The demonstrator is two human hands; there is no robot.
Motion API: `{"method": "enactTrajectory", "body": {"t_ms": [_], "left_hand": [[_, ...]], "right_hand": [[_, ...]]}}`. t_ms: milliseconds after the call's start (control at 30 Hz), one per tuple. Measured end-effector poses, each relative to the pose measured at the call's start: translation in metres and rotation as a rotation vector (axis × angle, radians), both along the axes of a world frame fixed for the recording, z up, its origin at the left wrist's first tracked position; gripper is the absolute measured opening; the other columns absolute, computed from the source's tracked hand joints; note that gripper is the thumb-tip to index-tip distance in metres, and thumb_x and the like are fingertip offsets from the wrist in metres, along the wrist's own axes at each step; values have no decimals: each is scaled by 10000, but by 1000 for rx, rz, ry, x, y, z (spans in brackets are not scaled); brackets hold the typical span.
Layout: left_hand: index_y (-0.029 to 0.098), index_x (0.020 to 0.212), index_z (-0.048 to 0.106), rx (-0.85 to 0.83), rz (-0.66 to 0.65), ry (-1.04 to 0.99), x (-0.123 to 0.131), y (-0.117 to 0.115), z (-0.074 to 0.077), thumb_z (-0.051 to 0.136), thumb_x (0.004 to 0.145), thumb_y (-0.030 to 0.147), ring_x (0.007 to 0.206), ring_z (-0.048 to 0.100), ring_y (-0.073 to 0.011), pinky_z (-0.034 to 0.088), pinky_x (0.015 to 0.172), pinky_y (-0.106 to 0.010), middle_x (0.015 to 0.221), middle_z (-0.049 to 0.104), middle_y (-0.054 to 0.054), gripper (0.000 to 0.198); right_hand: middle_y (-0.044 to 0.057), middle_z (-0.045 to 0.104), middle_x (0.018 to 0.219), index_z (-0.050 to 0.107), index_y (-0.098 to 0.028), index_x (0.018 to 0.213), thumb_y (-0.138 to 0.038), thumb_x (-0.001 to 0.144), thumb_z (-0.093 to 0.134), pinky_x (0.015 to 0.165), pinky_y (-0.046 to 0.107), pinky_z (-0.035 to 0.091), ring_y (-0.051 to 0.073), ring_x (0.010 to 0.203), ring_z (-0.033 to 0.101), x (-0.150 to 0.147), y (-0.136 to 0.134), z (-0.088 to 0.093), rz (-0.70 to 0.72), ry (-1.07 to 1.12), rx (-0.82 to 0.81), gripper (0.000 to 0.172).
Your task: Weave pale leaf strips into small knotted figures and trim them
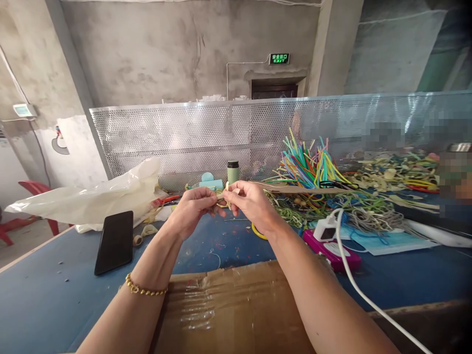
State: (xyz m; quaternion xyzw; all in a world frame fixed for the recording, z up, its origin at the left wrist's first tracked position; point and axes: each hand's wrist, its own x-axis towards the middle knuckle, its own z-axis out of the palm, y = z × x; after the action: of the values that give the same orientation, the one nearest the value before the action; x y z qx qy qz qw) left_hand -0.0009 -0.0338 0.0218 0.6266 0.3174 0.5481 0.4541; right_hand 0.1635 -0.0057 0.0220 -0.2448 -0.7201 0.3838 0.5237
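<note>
My left hand point(193, 206) and my right hand point(249, 200) meet above the blue table point(55, 290), fingers pinched together. Between them they hold a small pale strip point(224, 195), perhaps a long uninflated balloon; its exact kind is hard to make out. A long tan strip point(298, 189) runs to the right from my right hand. A gold bracelet point(144, 290) is on my left wrist. A cardboard box flap point(236, 309) lies under my forearms.
A black phone point(115, 241) lies left beside a white plastic bag point(99, 196). A green bottle point(233, 172) stands behind my hands. Piles of coloured strips point(313, 167) fill the right side, near a pink box point(332, 250), a white charger and cable point(326, 228). A perforated metal screen point(221, 132) backs the table.
</note>
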Motion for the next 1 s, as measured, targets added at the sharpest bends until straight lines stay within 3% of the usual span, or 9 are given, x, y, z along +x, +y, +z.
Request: {"method": "enactTrajectory", "body": {"t_ms": [133,267,500,667,867,1000], "left_hand": [[127,815,627,43,-13,9,-1,-2,1,669,773,216,676,656,-179,390,644,-294,722,678,-62,107],[117,991,681,79,-67,75,-1,-3,2,657,823,266,666,618,-158,384,631,-294,813,705,-89,226],[116,780,729,81,15,42,2,1,-2,721,777,286,591,515,-115,365,597,-286,710,649,-63,170],[117,742,705,72,-10,49,3,0,-2,704,805,336,576,510,-110,362,588,-277,668,609,-43,227],[124,686,675,49,-24,17,6,-1,-3,728,796,341,533,426,-78,295,534,-251,594,538,-2,249],[122,700,684,27,-48,-2,7,-3,-2,751,764,299,540,423,-78,295,537,-248,593,533,4,200]], "right_hand": [[-34,518,527,553,-176,710,-368,798,686,469,257,392,97,472,467,-1,-3,1,57,12,-52,250],[-20,548,563,610,-168,783,-424,794,702,463,243,389,108,518,495,0,-3,0,61,-25,-41,273],[-12,561,607,626,-166,883,-480,878,600,466,251,397,109,502,510,-2,1,-4,-89,-39,83,315],[-28,510,579,576,-179,762,-453,859,635,466,246,329,94,497,434,-2,1,-3,-190,-104,186,296],[-47,459,559,536,-201,733,-412,881,607,473,243,304,94,495,390,-3,-2,-1,-104,-44,152,268],[-50,442,568,547,-201,738,-374,890,595,485,241,306,89,501,369,-6,-7,-1,-144,-4,156,235]]}}
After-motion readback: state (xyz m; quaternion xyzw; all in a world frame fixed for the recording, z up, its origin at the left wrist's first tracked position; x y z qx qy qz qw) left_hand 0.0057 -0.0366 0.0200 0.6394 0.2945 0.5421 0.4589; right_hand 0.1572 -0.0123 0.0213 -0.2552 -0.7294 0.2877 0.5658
